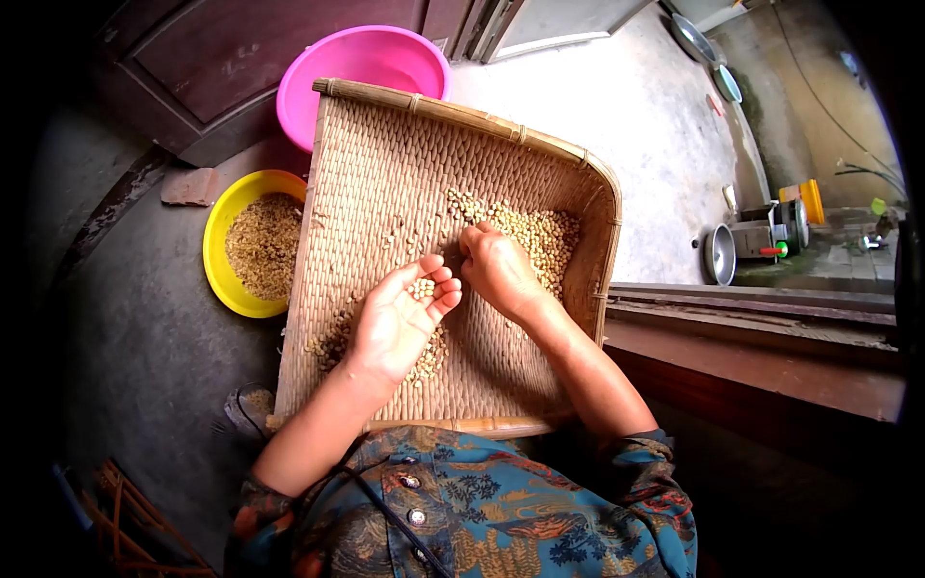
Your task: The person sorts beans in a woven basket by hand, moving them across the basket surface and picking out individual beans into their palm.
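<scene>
A woven bamboo winnowing basket (385, 183) lies across my lap, its raised rim at the far side and the right. A heap of pale yellow beans (544, 236) rests against its right wall. My left hand (395, 323) is palm up and cupped, with several beans (421, 289) in it. Below that hand, more beans (429, 358) mixed with darker bits lie on the weave. My right hand (498, 270) is closed in a pinch at the near-left edge of the heap, close to the left fingertips. Whatever its fingers hold is hidden.
A yellow basin (220, 275) with brownish husks or beans (265, 246) stands on the floor at left. Behind the basket is a pink basin (361, 58). A brick piece (190, 187) lies by the door (241, 67). At right are a wooden sill (752, 356) and a metal bowl (720, 254).
</scene>
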The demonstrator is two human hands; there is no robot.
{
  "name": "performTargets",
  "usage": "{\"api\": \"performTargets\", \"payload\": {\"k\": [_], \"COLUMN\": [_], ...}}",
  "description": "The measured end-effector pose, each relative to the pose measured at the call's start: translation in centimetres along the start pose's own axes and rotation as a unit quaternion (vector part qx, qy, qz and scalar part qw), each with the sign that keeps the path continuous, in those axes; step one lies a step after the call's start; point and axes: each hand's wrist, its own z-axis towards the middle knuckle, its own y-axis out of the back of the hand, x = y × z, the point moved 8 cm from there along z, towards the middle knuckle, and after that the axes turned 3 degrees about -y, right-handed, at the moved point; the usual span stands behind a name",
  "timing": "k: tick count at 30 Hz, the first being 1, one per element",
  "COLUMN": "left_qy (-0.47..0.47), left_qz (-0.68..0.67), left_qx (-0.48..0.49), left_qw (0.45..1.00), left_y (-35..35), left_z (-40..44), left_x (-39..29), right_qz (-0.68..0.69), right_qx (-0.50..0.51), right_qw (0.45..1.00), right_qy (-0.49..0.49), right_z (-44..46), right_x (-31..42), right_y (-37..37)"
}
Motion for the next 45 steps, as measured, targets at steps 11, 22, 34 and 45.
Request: {"api": "performTargets", "payload": {"k": [11,22,34,45], "left_qy": [-0.011,-0.017,0.007,0.017], "left_qz": [0.037,0.028,0.014,-0.015], "left_qx": [-0.035,-0.015,-0.002,0.004], "left_qw": [0.999,0.999,1.000,1.000], "left_y": [4.5,4.5,3.2,4.4], "left_z": [1.2,2.0,1.3,1.6], "left_x": [0.7,0.9,0.9,0.2], "right_qz": [0.079,-0.185,0.302,-0.036], "right_qx": [0.002,0.000,0.144,0.007], "right_qw": [0.997,0.979,0.942,0.999], "right_qy": [-0.020,0.086,-0.026,0.038], "right_z": [-0.7,-3.3,-3.1,-5.3], "right_x": [-1.0,2.8,3.1,0.5], "right_y": [0.4,-1.7,2.9,-0.5]}}
